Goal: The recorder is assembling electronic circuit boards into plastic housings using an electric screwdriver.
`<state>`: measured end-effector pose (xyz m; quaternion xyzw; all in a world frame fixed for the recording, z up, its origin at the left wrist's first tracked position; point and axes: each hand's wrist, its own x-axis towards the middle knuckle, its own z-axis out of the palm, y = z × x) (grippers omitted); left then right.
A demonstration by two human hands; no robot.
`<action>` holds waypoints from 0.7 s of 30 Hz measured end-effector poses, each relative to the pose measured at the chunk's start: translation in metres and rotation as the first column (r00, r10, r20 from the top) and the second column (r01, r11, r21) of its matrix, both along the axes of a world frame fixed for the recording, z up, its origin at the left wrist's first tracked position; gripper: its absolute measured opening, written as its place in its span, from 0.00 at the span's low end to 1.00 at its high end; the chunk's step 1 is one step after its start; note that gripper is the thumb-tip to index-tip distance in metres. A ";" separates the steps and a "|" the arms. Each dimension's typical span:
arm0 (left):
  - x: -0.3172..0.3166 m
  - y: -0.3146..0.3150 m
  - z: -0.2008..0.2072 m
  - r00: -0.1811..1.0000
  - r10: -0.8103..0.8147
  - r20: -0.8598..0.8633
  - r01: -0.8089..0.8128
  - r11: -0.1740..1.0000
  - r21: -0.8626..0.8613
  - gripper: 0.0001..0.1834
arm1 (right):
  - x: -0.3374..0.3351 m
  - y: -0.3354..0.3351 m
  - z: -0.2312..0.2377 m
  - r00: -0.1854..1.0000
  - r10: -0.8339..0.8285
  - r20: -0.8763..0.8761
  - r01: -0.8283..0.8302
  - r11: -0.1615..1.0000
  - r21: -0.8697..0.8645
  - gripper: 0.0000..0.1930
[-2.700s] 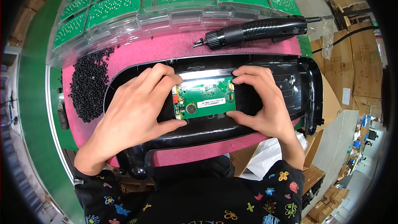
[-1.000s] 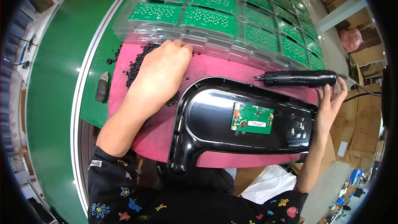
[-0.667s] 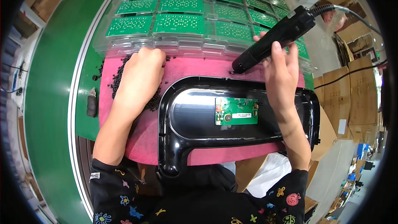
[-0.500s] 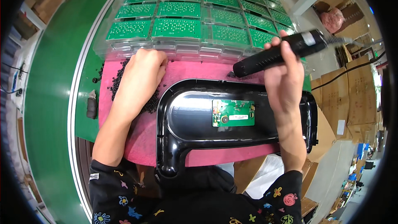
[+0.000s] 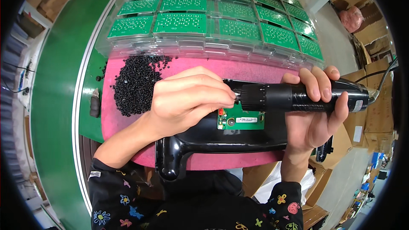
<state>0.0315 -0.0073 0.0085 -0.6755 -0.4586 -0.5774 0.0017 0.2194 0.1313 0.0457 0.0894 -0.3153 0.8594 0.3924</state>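
Observation:
My right hand (image 5: 317,106) is wrapped round a black corded electric screwdriver (image 5: 272,98), held level with its tip pointing left. Pinched fingers of my left hand (image 5: 191,98) meet the tip of the screwdriver; what they hold there is too small and covered to name. Below both hands lies a glossy black plastic housing (image 5: 238,142), and a green circuit board (image 5: 241,122) with a white label sits in it. The screwdriver and my left fingers hide the upper part of the board and housing.
A heap of small black screws (image 5: 135,87) lies left on the pink mat (image 5: 213,160). Behind it, clear plastic trays (image 5: 179,51) hold rows of green circuit boards. A dark lump (image 5: 94,106) lies by the mat's left edge. Cardboard boxes (image 5: 362,123) stand at the right.
My left hand has moved from the screw heap rightward to the screwdriver's tip. My right hand has lowered the screwdriver from a tilt to level, above the board.

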 end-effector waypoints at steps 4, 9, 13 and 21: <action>0.000 -0.006 -0.001 0.994 0.011 0.108 -0.006 0.999 -0.047 0.09 | 0.007 -0.001 0.001 0.999 -0.035 0.009 0.034 0.997 0.070 0.14; 0.008 -0.009 -0.010 0.957 0.100 0.273 -0.017 0.956 -0.292 0.10 | 0.014 -0.002 0.005 0.996 -0.078 -0.037 0.082 0.988 0.129 0.16; 0.010 -0.008 -0.008 0.976 0.036 0.213 0.045 0.930 -0.364 0.15 | 0.011 -0.008 0.003 0.996 -0.070 -0.055 0.077 0.986 0.147 0.17; 0.003 -0.010 -0.004 0.998 0.042 -0.048 -0.056 0.941 -0.333 0.18 | 0.007 -0.007 -0.004 0.998 -0.057 -0.018 0.059 0.978 0.202 0.18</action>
